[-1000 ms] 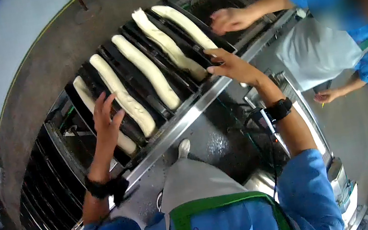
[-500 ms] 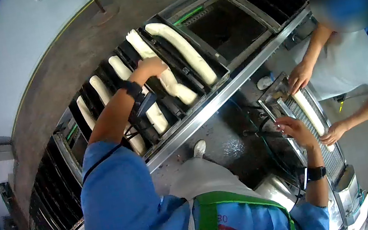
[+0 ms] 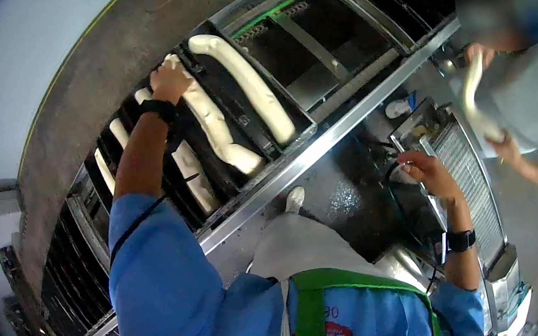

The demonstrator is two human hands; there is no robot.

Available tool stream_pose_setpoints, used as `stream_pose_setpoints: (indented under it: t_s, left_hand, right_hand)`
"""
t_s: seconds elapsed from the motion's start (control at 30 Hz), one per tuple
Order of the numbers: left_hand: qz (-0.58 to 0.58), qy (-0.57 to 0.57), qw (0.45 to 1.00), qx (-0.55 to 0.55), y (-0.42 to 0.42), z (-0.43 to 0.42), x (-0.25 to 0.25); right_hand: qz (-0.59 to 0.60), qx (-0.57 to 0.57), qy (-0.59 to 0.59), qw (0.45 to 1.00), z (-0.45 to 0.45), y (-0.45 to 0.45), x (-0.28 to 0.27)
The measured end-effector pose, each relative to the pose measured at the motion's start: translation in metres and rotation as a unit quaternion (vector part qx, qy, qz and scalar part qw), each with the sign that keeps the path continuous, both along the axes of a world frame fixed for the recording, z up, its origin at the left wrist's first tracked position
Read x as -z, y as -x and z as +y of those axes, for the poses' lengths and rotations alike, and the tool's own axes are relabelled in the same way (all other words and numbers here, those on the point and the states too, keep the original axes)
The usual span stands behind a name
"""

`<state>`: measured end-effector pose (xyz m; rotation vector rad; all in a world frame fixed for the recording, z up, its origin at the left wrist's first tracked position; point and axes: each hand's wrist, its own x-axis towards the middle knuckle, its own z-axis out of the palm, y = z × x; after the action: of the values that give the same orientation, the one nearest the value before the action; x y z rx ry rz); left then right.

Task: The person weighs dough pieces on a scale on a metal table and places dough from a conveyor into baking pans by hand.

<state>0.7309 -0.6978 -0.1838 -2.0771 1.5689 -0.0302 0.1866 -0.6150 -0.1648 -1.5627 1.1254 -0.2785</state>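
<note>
My left hand (image 3: 171, 83) grips the far end of a long, pale strip of dough (image 3: 211, 117), its fingers bent over the tip. This strip lies crooked in a black trough, its near end bulging to the right. To its right a smoother dough strip (image 3: 247, 85) fills another trough. More dough, including a strip (image 3: 195, 177) partly covered by my left arm, lies on the left. My right hand (image 3: 431, 175) hovers beside the mesh conveyor (image 3: 469, 183), fingers loosely curled and apart, with nothing visible in them.
A co-worker across the mesh conveyor holds up a bent dough strip (image 3: 471, 100) in both hands. A metal rail (image 3: 329, 139) edges the trough line on my side. Beyond the dough troughs is an open frame with a crossbar (image 3: 312, 45). Dark cables hang near my right hand.
My left hand has slid from the strip's middle to its far end. The troughs have shifted left. The co-worker has lifted the dough strip off the mesh conveyor.
</note>
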Motion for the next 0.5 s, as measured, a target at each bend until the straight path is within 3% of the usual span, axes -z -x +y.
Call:
stream_pose_setpoints:
  t_s: [0.03,0.07,0.13,0.2,0.23,0.37,0.4,0.43,0.47,0.5]
  left_hand:
    - [-0.042,0.063,0.996,0.056,0.006,0.009,-0.007]
    - [-0.073,0.043,0.995,0.049,-0.006,0.005,0.015]
    - [0.024,0.096,0.99,0.097,0.017,0.032,0.011]
    - [0.123,0.144,0.975,0.113,0.057,0.054,0.011]
    - [0.165,0.142,0.969,0.115,0.074,0.069,0.009]
    - [0.264,0.031,0.96,0.084,0.137,0.112,0.012]
    - [0.277,-0.009,0.958,0.079,0.146,0.112,0.013]
    - [0.287,-0.047,0.953,0.082,0.156,0.107,0.012]
    - [0.293,-0.085,0.948,0.091,0.155,0.11,0.014]
    - [0.292,-0.116,0.944,0.102,0.161,0.099,0.011]
  right_hand:
    - [-0.001,0.005,-0.01,1.0,-0.001,0.006,0.0]
    - [0.005,0.02,-0.015,1.0,-0.005,0.019,-0.002]
    - [0.014,0.082,-0.034,0.996,-0.014,0.054,0.002]
    - [0.021,0.04,-0.016,0.999,-0.021,0.098,0.011]
    - [0.02,0.082,-0.033,0.996,-0.01,0.113,0.011]
    - [-0.018,0.207,-0.115,0.971,0.007,0.189,0.059]
    - [0.071,0.186,-0.103,0.975,0.006,0.207,0.055]
    - [0.078,0.171,0.014,0.982,0.017,0.241,0.094]
    - [0.194,0.132,0.064,0.97,0.065,0.246,0.109]
    - [0.21,0.239,0.026,0.948,0.083,0.255,0.103]
